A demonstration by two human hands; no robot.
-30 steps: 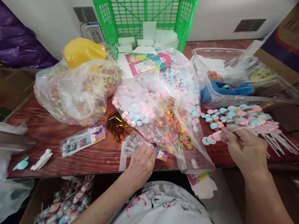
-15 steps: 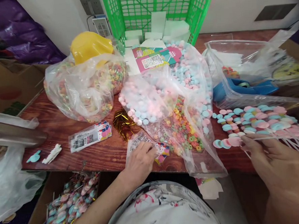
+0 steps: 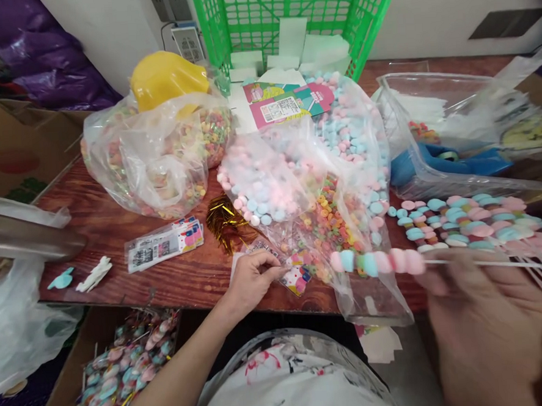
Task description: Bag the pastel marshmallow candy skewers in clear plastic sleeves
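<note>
Pinched by its white stick, a skewer of pink and blue marshmallows (image 3: 378, 262) is in my right hand (image 3: 492, 318), which is closed and slightly blurred. Its tip points left, over the edge of a clear bag. My left hand (image 3: 252, 284) is at the table's front edge, thumb and fingers pressed together on a small printed plastic packet (image 3: 298, 276). Just behind that hand lies a bundle of gold twist ties (image 3: 226, 221). More marshmallow skewers (image 3: 474, 221) lie in a pile on the right, behind my right hand.
Open bags of marshmallows (image 3: 265, 182) and ring candies (image 3: 329, 218) fill the middle. On the left are a knotted candy bag (image 3: 144, 162) and printed packets (image 3: 163, 246). A green crate (image 3: 282, 9) stands behind, a clear bin (image 3: 447, 85) at right, a box of finished skewers (image 3: 120, 371) below.
My right hand has lifted one skewer from the pile's front and brought it left, towards my left hand. My left hand has shifted slightly, showing more of the packet.
</note>
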